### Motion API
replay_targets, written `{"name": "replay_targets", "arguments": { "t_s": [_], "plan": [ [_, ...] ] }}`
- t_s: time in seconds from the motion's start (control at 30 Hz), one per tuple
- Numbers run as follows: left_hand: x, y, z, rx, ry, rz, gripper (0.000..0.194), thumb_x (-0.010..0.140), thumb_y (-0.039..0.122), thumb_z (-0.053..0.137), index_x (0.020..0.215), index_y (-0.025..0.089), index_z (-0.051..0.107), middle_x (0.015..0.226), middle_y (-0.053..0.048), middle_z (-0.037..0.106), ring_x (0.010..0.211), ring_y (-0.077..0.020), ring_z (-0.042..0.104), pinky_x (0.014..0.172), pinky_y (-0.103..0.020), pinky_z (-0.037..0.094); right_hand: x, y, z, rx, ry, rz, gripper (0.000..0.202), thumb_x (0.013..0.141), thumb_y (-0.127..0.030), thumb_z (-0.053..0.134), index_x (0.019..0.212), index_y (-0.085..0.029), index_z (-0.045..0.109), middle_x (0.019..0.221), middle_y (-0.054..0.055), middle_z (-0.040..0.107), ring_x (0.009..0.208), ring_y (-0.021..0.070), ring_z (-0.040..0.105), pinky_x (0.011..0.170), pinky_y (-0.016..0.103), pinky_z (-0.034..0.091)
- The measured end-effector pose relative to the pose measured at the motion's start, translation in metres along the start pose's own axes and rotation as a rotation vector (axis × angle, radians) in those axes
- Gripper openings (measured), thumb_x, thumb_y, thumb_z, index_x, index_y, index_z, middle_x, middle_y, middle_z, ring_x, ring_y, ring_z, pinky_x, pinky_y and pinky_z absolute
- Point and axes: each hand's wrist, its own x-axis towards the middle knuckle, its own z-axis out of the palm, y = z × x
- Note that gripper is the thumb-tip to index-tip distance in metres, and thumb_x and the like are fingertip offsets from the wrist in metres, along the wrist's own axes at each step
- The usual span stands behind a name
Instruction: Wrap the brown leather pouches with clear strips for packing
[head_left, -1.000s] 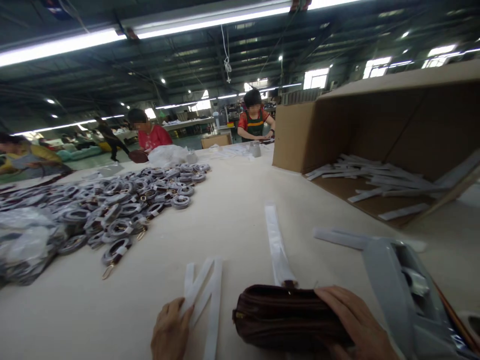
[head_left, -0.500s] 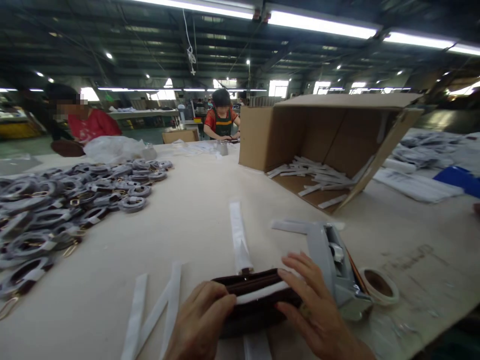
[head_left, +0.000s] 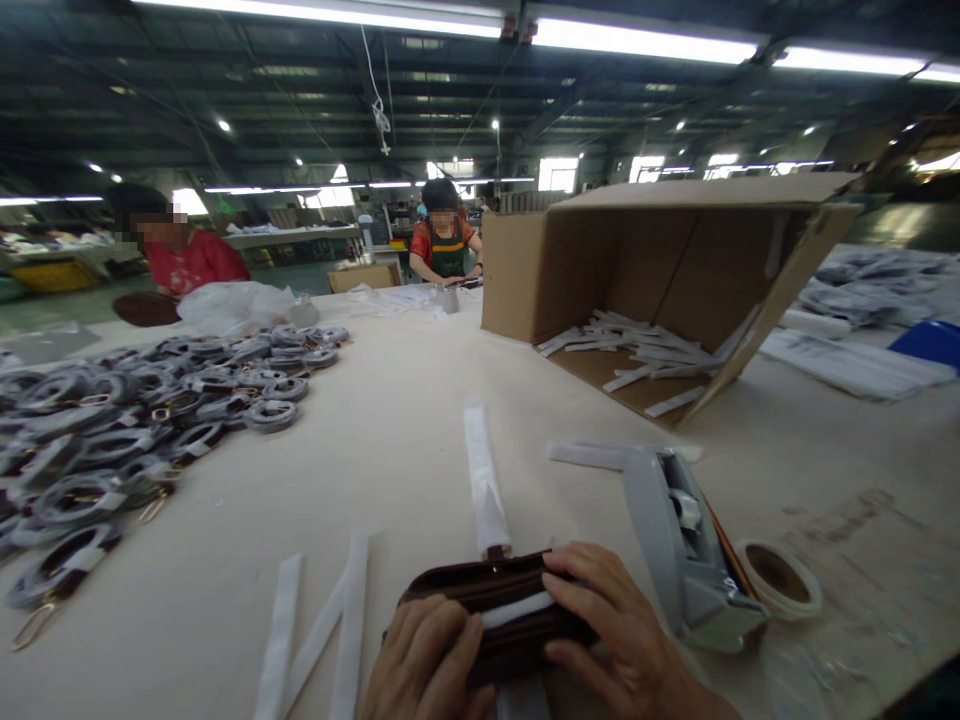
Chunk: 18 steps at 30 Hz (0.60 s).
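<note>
White strip (head_left: pixel 517 609) now along dark brown bag (head_left: pixel 511 652)

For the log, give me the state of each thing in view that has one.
Left hand: closed on the bag's left end
Right hand: closed on its right end
Brown bag: held, white strip along its top
Cardboard box: open, strips inside
Loose strips: flat on table
Coiled straps: heaped
Plastic wrap: crumpled
Tape dispenser: untouched
Tape roll: lying flat
</note>
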Motion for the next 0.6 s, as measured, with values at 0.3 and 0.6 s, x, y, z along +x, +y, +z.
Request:
{"name": "replay_targets", "arguments": {
  "t_s": [0.3,0.6],
  "plan": [
    [0.006,0.011,0.028,0.285,0.075,-0.011,0.013,0.088,0.019,0.045,0.082,0.014,0.056,0.096,-0.012,0.063,0.096,-0.0218,0.060,0.083,-0.035,0.047,-0.003,0.008,0.011,-0.103,0.059,-0.020,0.028,0.095,-0.029,0.048,0.119,-0.016,0.053,0.119,0.011,0.059,0.114,0.0219,0.050,0.093,0.036,0.046],
    [-0.003,0.015,0.066,0.402,0.208,-0.088,0.037,0.096,0.030,0.028,0.100,0.013,0.060,0.091,-0.009,0.068,0.085,-0.0150,0.064,0.088,-0.029,0.042,-0.006,0.021,0.021,-0.067,0.160,-0.149,0.030,0.093,-0.035,0.053,0.117,-0.018,0.056,0.107,0.011,0.065,0.101,0.0220,0.058,0.082,0.034,0.051]
  ]
}}
